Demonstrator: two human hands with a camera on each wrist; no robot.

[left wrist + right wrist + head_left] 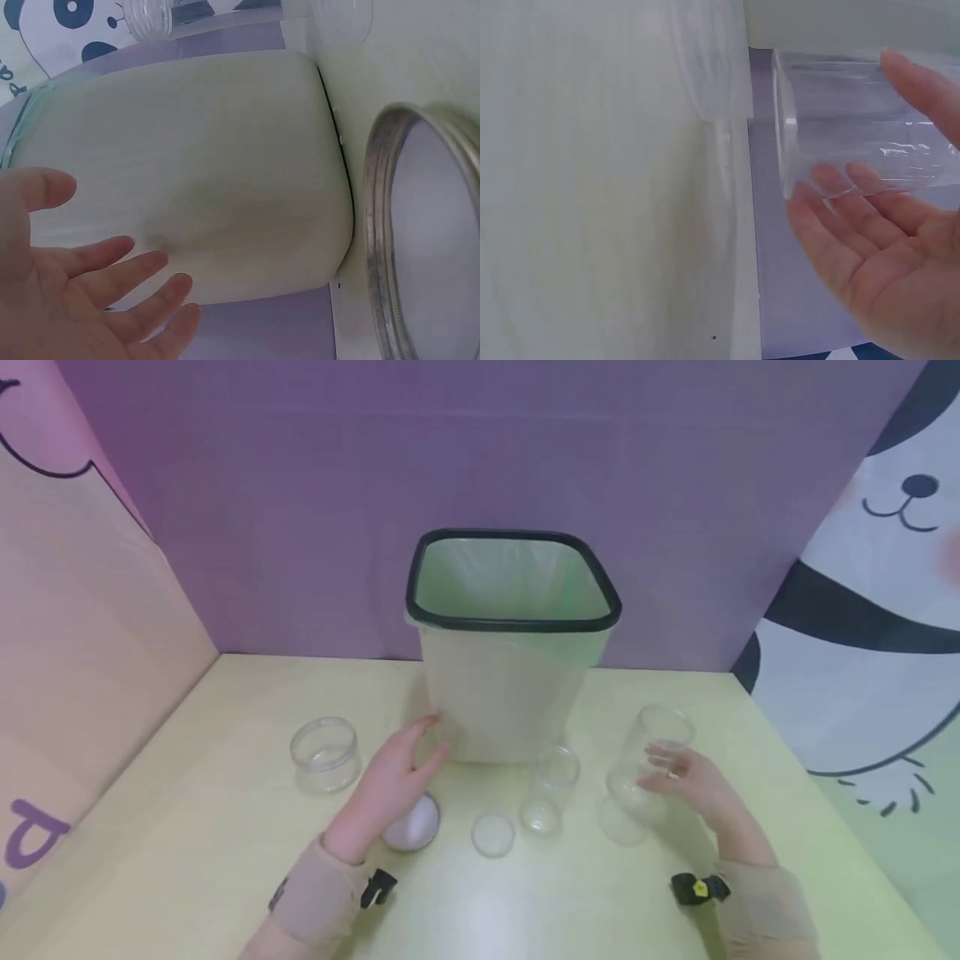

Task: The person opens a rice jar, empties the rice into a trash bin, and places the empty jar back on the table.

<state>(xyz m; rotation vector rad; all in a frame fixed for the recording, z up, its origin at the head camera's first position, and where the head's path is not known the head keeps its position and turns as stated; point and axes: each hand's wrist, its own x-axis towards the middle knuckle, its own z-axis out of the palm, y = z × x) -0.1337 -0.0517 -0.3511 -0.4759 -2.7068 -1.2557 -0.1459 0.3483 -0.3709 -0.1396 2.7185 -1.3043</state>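
My right hand (693, 785) holds a tall clear jar (663, 727) at the right of the table. In the right wrist view the fingers (847, 232) curl round one side of the jar, with the thumb on the other. My left hand (386, 781) has its fingers spread beside the lower left of a pale bin (502, 693); in the left wrist view its palm shows nothing held. A round lid (435, 240) with a gold metal rim lies on the table below that hand, which partly hides it in the head view.
A short, wide clear jar (325, 756) stands at the left. Near the middle are a narrow clear jar (557, 770) and a clear round disc (492, 835). The bin has a black rim (517, 626) and a liner (510, 577), and stands before a purple wall (315, 527).
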